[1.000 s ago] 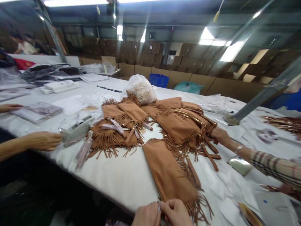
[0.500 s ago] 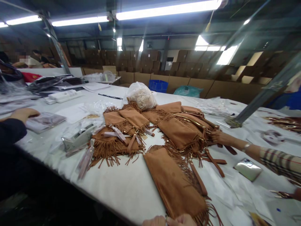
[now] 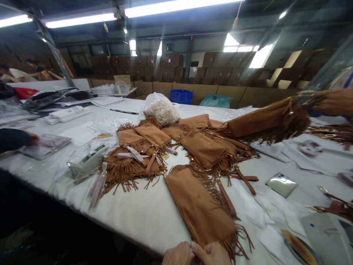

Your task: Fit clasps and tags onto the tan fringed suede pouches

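A brown suede fringed bag [image 3: 198, 206] lies flat on the white table [image 3: 149, 213], its near end at the table's front edge. My left hand [image 3: 178, 254] and my right hand [image 3: 211, 254] meet at that near end, fingers curled and pinched together on the bag's edge. Only the backs and knuckles of my hands show at the bottom of the view. Behind this bag lies a heap of several more fringed bags [image 3: 171, 147] with loose brown straps [image 3: 244, 179].
A co-worker's hand [image 3: 331, 102] at the right lifts another fringed bag [image 3: 264, 119] above the table. Another person's dark sleeve [image 3: 13, 140] rests at the left by a packet. A tape dispenser [image 3: 85, 163], a clear bag of stuffing [image 3: 160, 108] and a phone [image 3: 281, 184] lie about.
The co-worker at the right has pulled a fringed bag off the heap and raised it rightward. The left person's arms drew back. My hands stayed pinched at the near bag's edge.
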Demonstrator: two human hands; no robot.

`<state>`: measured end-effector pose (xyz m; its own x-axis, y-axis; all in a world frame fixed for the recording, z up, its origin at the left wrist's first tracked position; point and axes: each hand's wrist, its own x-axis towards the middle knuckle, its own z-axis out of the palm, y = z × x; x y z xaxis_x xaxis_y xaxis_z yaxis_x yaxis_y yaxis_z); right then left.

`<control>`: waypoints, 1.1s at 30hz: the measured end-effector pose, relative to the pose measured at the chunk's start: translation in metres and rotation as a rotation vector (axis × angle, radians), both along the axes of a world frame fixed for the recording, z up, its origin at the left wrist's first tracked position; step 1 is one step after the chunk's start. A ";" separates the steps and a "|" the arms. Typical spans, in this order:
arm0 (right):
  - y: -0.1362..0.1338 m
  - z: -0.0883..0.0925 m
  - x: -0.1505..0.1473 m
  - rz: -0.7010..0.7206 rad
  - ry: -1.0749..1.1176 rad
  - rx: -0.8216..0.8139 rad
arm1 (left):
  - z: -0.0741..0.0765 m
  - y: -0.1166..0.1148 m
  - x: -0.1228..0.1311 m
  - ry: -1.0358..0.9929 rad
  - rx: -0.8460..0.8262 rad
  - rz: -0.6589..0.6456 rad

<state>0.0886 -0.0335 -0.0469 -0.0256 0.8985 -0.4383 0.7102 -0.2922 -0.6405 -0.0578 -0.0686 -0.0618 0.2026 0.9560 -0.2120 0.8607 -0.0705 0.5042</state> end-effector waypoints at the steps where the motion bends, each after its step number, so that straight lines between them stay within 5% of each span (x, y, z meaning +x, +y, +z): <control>1: -0.003 0.004 -0.001 -0.012 0.010 -0.016 | 0.004 -0.002 -0.001 -0.039 0.042 -0.020; 6: -0.016 0.018 -0.004 -0.007 0.126 -0.009 | 0.013 -0.005 -0.004 -0.319 0.082 0.020; 12: -0.027 0.017 0.010 0.151 -0.009 0.210 | 0.016 0.002 -0.013 -0.707 -0.183 0.089; 19: -0.010 0.042 0.028 0.492 -0.147 0.675 | 0.033 0.006 -0.020 -0.453 -0.113 0.011; 24: 0.004 0.046 0.009 0.755 -0.310 0.670 | 0.042 0.007 -0.021 -0.303 -0.085 -0.037; 33: 0.009 0.036 -0.001 0.840 -0.290 0.664 | 0.059 0.017 -0.023 -0.445 -0.208 -0.013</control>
